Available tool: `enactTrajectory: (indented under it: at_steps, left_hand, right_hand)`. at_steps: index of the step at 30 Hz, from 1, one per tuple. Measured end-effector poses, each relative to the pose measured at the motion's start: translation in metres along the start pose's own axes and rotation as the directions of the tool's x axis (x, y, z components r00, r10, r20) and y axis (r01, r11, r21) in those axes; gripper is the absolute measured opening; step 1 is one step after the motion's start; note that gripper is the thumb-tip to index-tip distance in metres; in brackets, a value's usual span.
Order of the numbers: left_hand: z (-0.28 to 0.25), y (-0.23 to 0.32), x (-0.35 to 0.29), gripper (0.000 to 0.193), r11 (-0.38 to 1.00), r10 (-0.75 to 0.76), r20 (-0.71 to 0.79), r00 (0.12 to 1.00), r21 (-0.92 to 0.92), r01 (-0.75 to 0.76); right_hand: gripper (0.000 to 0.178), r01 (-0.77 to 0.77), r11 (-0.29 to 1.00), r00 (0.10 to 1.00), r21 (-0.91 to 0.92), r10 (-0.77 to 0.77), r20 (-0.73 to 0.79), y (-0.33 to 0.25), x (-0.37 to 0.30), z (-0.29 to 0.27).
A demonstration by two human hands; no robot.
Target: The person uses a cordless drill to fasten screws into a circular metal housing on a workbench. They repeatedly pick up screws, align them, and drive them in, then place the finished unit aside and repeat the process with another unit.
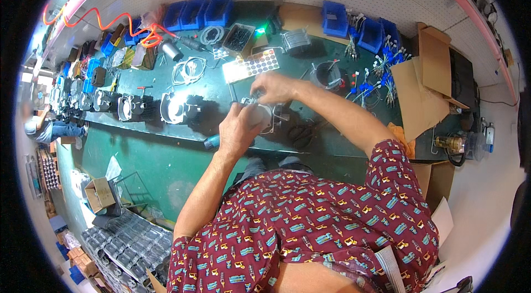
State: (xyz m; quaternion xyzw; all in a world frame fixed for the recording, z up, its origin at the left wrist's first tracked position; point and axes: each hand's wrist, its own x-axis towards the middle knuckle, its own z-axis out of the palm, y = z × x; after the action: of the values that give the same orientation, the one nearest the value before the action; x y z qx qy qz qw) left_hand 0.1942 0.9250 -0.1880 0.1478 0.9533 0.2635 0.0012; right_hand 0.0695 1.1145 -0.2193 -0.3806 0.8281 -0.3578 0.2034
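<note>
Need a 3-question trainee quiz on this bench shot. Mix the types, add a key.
1. Which hand grips the left side of the metal housing in front of the person?

2. True or false: the black-handled scissors lie to the left of that housing.

3. What lies on the bench just beyond the right hand?
A) A coiled orange hose
B) A white sheet with rows of round dots
C) An open cardboard box

Key:
1. The left hand.
2. False; the scissors lie to its right.
3. B.
</note>
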Motion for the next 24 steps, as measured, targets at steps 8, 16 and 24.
enactTrajectory:
  at_steps: [8,16,24]
  left_hand:
    - [0.008,-0.001,-0.003,0.047,0.998,-0.047,0.016,0.999,-0.028,0.048]
    - [0.015,-0.003,-0.001,0.046,0.998,-0.044,0.008,0.999,-0.038,0.045]
    - [0.025,-0.005,0.0,0.051,0.995,-0.098,0.041,0.994,0.002,0.098]
  right_hand:
    - [0.026,0.126,0.98,0.991,-0.151,-0.116,0.073,-0.008,0.003,-0.008]
    - [0.033,-0.005,0.998,0.998,-0.07,0.009,0.063,0.005,0.004,-0.001]
    - [0.039,-0.103,0.994,0.993,0.02,0.104,-0.049,0.027,-0.006,0.017]
